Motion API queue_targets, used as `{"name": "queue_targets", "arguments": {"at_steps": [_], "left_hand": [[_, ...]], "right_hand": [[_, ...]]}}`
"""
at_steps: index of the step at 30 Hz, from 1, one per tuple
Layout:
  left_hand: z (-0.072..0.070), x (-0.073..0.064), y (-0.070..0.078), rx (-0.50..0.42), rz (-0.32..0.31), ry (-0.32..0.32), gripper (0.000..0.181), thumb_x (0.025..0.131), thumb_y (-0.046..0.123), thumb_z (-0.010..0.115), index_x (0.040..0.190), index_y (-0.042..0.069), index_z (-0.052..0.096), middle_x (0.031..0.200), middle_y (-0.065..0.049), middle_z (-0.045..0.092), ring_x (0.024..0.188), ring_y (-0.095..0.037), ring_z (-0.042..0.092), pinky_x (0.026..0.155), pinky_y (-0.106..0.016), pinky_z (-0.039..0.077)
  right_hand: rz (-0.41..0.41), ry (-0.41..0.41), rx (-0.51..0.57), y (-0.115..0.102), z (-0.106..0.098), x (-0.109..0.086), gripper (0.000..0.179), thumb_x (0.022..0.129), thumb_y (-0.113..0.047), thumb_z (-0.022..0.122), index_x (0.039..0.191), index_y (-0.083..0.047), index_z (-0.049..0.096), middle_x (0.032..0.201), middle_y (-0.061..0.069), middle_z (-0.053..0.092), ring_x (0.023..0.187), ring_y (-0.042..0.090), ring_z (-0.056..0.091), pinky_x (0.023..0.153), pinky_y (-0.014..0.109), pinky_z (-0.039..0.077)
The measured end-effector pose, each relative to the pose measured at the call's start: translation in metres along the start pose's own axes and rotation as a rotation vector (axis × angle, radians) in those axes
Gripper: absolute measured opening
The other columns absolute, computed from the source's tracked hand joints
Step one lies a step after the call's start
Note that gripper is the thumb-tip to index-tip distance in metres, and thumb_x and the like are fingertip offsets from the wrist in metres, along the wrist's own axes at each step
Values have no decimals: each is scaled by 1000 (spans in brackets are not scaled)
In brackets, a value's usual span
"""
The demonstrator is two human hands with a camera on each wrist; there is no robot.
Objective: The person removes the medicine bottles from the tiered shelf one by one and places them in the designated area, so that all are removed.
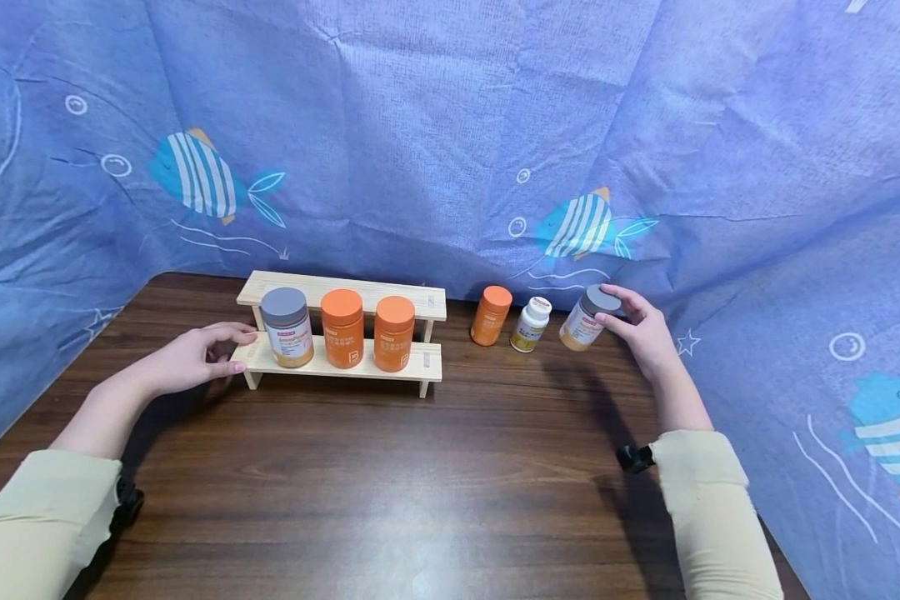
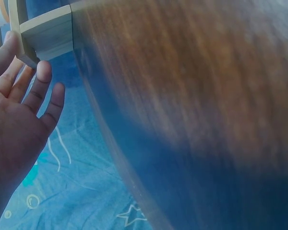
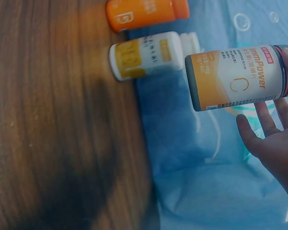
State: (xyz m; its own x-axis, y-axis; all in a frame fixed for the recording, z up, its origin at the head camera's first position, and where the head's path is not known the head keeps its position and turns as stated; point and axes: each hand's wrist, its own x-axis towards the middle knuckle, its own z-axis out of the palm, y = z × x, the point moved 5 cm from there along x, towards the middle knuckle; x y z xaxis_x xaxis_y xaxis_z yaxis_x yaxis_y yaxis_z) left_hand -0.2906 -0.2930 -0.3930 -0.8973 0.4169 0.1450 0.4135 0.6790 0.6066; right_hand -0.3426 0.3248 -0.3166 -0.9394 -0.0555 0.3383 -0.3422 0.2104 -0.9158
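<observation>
**Right hand (image 1: 636, 327) gripped a white-and-orange cylindrical jar (image 1: 581, 327) by its grey lid**

The jar tilted above the right part of the dark brown wood-grain table (image 1: 390, 475), near a small white bottle with a yellow label (image 1: 529, 327). The left hand (image 1: 198, 357) pinched the left end of a pale wooden two-tier stand (image 1: 424, 302), whose lower tier bore a similar grey-lidded jar (image 1: 291, 333) and two orange cylindrical bottles (image 1: 343, 332).

Left of the frame's centre, on the table (image 1: 345, 467), a two-tier stand (image 1: 426, 358) bears on its front step, left to right, an ImmPower jar (image 1: 291, 342) and two supplement bottles (image 1: 343, 340). Rightward follow a third supplement bottle (image 1: 487, 325), a pill bottle (image 1: 528, 327), and a second ImmPower jar (image 1: 581, 326).
</observation>
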Motion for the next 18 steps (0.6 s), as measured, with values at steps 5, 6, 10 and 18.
{"name": "queue_targets", "arguments": {"at_steps": [5,6,10,18], "left_hand": [[0,0,-1,5,15,5,38,86,13,69,120,-1,58,128,-21,53,61,-4,44,54,-23,38],[1,1,-1,6,13,2,39,86,13,69,120,-1,58,128,-21,52,61,-4,44,54,-23,38],[1,0,-2,14,-8,-11,41,86,15,69,122,0,57,129,-21,52,63,-5,45,55,-23,38],[1,0,-2,19,-17,-10,40,88,19,68,122,1,57,130,-19,52,65,-5,47,57,-25,40]], "right_hand": [[50,33,-36,18,-4,1,48,83,-3,70,129,-9,57,111,-16,63,108,1,52,91,16,35],[58,35,-36,21,-4,1,49,83,-4,70,130,-9,56,111,-16,63,108,1,52,89,14,36],[77,46,-54,32,-3,1,51,85,-7,70,133,-7,53,109,-16,62,104,3,52,83,13,39],[120,67,-138,38,7,2,53,86,-7,68,135,-2,48,113,-8,60,99,3,52,80,14,39]]}}
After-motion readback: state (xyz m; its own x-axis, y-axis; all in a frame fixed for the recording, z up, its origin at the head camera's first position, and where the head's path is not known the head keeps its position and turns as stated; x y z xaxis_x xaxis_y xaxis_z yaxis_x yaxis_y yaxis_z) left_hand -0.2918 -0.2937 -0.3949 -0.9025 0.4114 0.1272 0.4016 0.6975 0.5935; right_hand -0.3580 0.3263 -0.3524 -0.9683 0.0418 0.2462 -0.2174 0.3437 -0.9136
